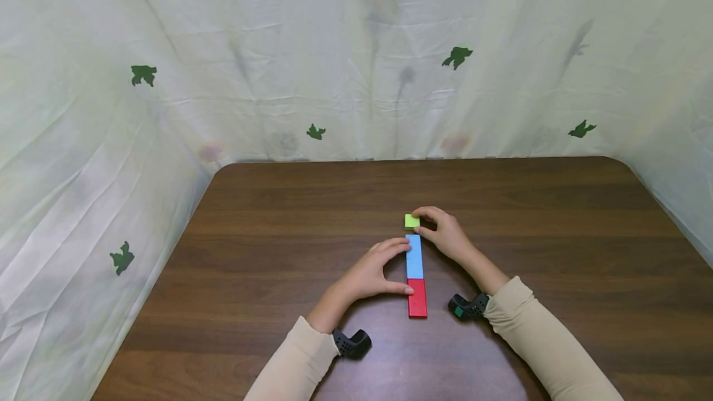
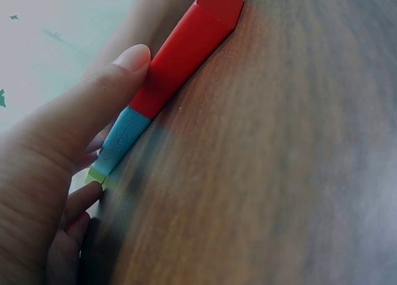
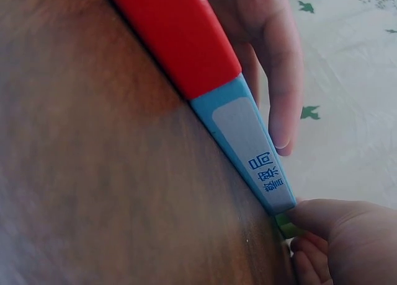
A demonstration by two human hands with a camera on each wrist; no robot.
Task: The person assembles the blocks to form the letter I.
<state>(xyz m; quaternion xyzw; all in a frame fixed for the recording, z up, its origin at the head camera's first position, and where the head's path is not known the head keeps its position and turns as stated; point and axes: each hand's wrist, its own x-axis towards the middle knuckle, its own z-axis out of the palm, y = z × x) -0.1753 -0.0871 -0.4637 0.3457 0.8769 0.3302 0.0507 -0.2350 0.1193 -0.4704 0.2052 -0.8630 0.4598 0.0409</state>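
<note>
A red block (image 1: 417, 303) and a light blue block (image 1: 414, 260) lie end to end in a line on the brown table, their ends touching. Past the blue block's far end is a small lime-green block (image 1: 411, 221), with a narrow gap between them in the head view. My right hand (image 1: 450, 238) pinches this green block between thumb and fingers. My left hand (image 1: 369, 272) rests along the left of the line, thumb at the red block and fingertips on the blue one, spread apart. In the right wrist view, the blue block's side bears a pale label (image 3: 239, 133) with blue characters.
The wood-grain table (image 1: 267, 221) has rounded far corners. Behind it and at both sides hangs a pale curtain (image 1: 334, 67) with green leaf-like shapes. Each wrist wears a black band device, the left one (image 1: 353, 345) and the right one (image 1: 466, 307) both close above the table.
</note>
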